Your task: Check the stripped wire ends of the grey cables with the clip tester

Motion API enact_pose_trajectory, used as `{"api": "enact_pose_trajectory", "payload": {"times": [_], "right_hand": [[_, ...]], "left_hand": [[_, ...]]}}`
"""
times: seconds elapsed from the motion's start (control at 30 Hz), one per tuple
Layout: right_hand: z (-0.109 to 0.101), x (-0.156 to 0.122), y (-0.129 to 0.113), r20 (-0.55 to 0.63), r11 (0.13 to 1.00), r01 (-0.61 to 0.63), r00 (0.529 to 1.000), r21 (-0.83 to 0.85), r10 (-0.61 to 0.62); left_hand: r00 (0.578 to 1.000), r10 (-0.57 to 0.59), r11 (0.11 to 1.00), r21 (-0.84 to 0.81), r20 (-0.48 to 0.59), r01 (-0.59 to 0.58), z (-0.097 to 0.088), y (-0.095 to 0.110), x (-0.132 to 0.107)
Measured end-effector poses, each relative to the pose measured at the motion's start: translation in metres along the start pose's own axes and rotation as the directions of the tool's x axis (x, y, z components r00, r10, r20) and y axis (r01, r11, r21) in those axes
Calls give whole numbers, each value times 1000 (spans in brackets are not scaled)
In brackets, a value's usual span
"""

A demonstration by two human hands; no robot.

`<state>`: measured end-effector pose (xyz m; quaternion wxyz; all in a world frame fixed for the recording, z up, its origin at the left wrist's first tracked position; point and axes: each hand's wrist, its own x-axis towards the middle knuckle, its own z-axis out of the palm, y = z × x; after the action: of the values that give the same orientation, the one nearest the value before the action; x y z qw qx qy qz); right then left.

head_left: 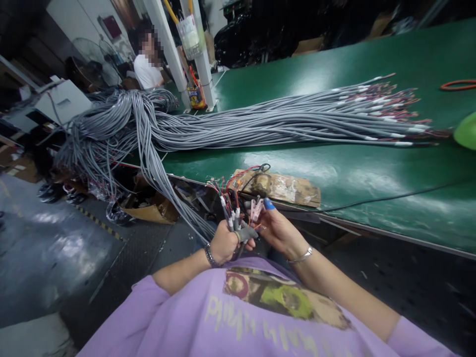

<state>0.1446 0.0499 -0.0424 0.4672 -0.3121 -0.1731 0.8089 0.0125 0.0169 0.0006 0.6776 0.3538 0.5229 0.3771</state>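
Observation:
My left hand [224,241] is closed in a fist round a small bunch of grey cable ends [231,208] whose red and dark wires stick upward. My right hand [277,229] is beside it, fingers pinched on a small pinkish part [256,208] at the wire tips; one fingertip wears a blue cap [268,204]. Both hands hover in front of my chest, just off the near edge of the green table [357,173]. A watch sits on my left wrist and a bracelet on my right.
A big bundle of long grey cables [282,121] lies across the green table and spills off its left end toward the floor. A worn cardboard piece [278,186] lies at the table edge. A person in white [147,69] sits far back left. An orange ring [458,85] lies far right.

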Motion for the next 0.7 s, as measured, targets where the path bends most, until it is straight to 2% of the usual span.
{"api": "enact_pose_trajectory", "payload": {"times": [0.27, 0.4, 0.53, 0.7], "right_hand": [[2, -4, -6, 25, 1000, -21, 999, -21, 22], [1, -2, -6, 4, 995, 58, 998, -75, -58], [1, -2, -3, -43, 991, 82, 995, -110, -87], [0, 1, 6, -38, 938, 223, 970, -266, -241]], "left_hand": [[1000, 29, 999, -46, 7, -29, -4, -3, -9], [998, 58, 994, -87, -17, -60, -4, -5, -9], [995, 77, 992, -96, -67, -83, -1, -5, -7], [992, 102, 992, -67, -77, -108, 3, -3, -3]]}}
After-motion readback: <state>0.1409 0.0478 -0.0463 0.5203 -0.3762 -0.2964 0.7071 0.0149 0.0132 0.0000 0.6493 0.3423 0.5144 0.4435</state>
